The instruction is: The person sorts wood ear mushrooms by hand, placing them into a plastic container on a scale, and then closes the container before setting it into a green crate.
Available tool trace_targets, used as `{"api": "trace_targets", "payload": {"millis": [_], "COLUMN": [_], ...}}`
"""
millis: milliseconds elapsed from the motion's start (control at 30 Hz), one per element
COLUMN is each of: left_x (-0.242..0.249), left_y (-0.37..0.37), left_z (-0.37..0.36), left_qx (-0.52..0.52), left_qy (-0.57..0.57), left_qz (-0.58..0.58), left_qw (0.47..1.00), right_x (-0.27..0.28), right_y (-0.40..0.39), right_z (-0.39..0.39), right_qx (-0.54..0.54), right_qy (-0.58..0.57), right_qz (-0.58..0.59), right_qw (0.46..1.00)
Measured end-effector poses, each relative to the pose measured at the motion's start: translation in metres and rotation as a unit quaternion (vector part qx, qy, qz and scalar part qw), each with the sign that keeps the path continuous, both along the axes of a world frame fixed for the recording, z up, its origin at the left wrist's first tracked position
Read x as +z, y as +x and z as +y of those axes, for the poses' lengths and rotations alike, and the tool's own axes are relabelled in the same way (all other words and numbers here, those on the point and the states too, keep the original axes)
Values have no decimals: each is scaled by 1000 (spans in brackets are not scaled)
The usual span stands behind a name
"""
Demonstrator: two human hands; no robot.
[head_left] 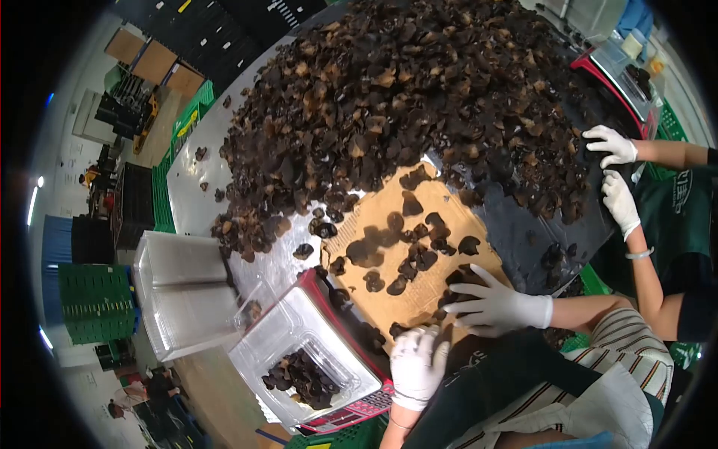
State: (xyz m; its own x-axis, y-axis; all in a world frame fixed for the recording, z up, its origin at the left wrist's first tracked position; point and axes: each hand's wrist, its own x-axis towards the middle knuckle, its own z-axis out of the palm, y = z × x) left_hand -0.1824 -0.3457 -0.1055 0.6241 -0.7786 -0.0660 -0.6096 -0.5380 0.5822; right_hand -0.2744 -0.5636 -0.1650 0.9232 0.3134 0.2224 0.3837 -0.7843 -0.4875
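Observation:
My left hand (419,367), in a white glove, is at the near edge of a cardboard sheet (355,266). Its fingers are curled together beside a small dark piece (398,329); what they hold is hidden. My right hand (493,303), also gloved, lies palm down with fingers spread over dark pieces at the cardboard's right edge. Dark, curled, fungus-like pieces (422,259) are scattered across the cardboard. Left of my left hand, a clear plastic tray (329,337) with a clump of dark pieces (303,378) rests on a red scale (366,404).
A large heap of dark pieces (404,90) covers the table (194,179) beyond the cardboard. Stacked clear containers (183,292) stand at left. At right, a co-worker's two gloved hands (611,146) (619,202) touch the heap's edge, near another red scale (613,82).

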Motion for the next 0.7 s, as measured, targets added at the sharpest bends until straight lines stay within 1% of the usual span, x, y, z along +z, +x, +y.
{"api": "trace_targets", "payload": {"millis": [33, 67, 133, 167, 267, 300, 400, 433, 533, 567, 667, 700], "left_x": [2, 2, -19, -35, -48, -48, -49, -48, -39, -37, -66, -65], "left_y": [-4, -4, -10, -10, -7, -6, -8, -10, -9, -8, -10, -13], "left_z": [3, 2, 8, 10, 10, 10, 8, 6, 5, 6, 19, 16], "left_qx": [34, 40, 64, 72, 60, 55, 76, 104, 148, 149, 205, 259], "left_qy": [63, 80, 129, 108, 126, 96, 31, 4, -33, -31, -153, -221], "left_qz": [-31, -99, -156, -152, -76, -77, -32, -6, 26, 39, 206, 343], "left_qw": [997, 991, 977, 980, 987, 991, 996, 995, 988, 988, 944, 875], "right_x": [-2, 0, 7, 11, 21, 19, 22, 22, 24, 19, 7, 0], "right_y": [-6, -8, 0, 8, 31, 40, 53, 51, 42, 34, 8, 2], "right_z": [0, -1, -3, -6, -12, -11, -7, -5, 0, 4, 20, 22], "right_qx": [-11, -23, -79, -108, -164, -177, -141, -121, -58, -40, 29, 38], "right_qy": [39, 77, 128, 152, 171, 186, 153, 132, 70, 43, -11, -39], "right_qz": [-8, -17, -36, -47, 3, -45, -9, 23, 127, 120, 88, 46], "right_qw": [999, 997, 988, 981, 971, 965, 978, 984, 988, 991, 996, 997]}}
